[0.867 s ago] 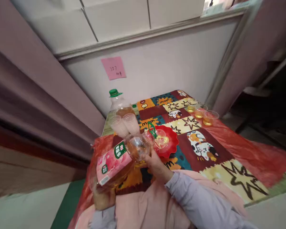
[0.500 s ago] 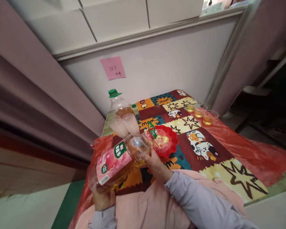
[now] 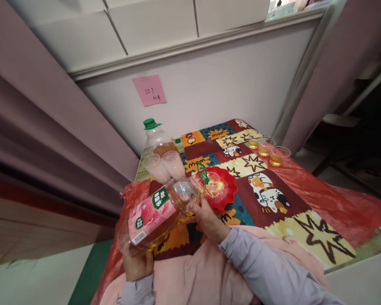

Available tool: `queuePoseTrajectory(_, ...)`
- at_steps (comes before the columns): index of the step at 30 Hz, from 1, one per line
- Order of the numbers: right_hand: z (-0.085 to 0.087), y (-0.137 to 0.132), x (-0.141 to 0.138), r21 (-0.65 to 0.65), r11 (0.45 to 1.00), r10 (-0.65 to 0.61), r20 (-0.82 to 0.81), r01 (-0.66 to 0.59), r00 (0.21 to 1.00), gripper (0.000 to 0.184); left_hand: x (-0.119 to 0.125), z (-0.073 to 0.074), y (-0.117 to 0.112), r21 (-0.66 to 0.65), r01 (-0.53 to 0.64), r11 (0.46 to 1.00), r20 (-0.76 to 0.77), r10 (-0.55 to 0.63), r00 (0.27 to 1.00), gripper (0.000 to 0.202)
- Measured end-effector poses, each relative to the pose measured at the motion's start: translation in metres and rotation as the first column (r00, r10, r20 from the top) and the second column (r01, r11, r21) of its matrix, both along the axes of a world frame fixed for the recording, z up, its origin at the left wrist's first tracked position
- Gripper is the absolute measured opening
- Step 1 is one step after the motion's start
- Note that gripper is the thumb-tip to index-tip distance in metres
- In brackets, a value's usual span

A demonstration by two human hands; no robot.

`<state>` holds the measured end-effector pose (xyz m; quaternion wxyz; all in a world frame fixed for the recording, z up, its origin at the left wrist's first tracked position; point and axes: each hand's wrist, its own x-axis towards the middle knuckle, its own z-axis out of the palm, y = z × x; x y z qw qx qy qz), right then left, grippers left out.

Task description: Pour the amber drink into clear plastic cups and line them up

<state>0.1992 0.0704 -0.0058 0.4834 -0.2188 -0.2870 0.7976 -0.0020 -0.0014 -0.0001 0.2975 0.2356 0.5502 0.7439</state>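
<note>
A large clear juice bottle (image 3: 152, 216) with a pink label lies tilted across both hands, amber liquid inside, its neck pointing up and to the right. My left hand (image 3: 138, 264) supports its base from below; the fingers are mostly hidden behind it. Near the neck, my right hand (image 3: 211, 220) is closed around the bottle. A green loop handle (image 3: 202, 171) shows at the neck. Just beyond the mouth is a scalloped red plate (image 3: 229, 195), and a clear cup (image 3: 213, 181) appears to stand on it, partly covered by the bottle.
Two stacks of plastic cups (image 3: 174, 164) stand behind the bottle. A second bottle with a green cap (image 3: 151, 123) is at the back left. Three cups with yellow liquid (image 3: 277, 159) line the right side. Red plastic sheeting (image 3: 330, 186) hangs over the table edges.
</note>
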Motion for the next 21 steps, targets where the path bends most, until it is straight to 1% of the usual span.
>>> queuePoseTrajectory(3,-0.0015,0.0004,-0.0001,0.004,1.000,-0.005,0.007,0.005,1.000,0.089,0.0014,-0.0005,0.0012,0.040,-0.025,0.999,0.035,0.023,0.999,0.054)
queuePoseTrajectory(5,-0.0023,0.0008,-0.0005,0.006,1.000,-0.006,0.008,0.006,1.000,0.089,0.0027,0.0003,0.0018,0.043,-0.034,0.998,0.028,0.033,0.999,0.056)
queuePoseTrajectory(8,-0.0023,0.0012,-0.0009,-0.012,1.000,-0.006,0.011,0.006,1.000,0.092,0.0041,0.0021,0.0018,0.047,-0.005,0.999,0.018,0.004,1.000,0.058)
queuePoseTrajectory(11,-0.0013,0.0011,-0.0009,-0.027,1.000,-0.013,0.017,0.013,1.000,0.096,0.0045,0.0030,0.0013,0.035,-0.015,0.999,0.037,0.013,0.999,0.058)
queuePoseTrajectory(16,0.0000,0.0007,0.0005,-0.016,1.000,-0.014,0.021,0.014,1.000,0.095,0.0046,0.0032,0.0026,0.063,-0.006,0.998,0.031,0.005,1.000,0.056)
queuePoseTrajectory(21,-0.0001,0.0009,0.0007,-0.017,1.000,-0.017,0.031,0.018,0.999,0.093,0.0054,0.0037,0.0023,0.033,-0.013,0.999,0.042,0.012,0.999,0.063)
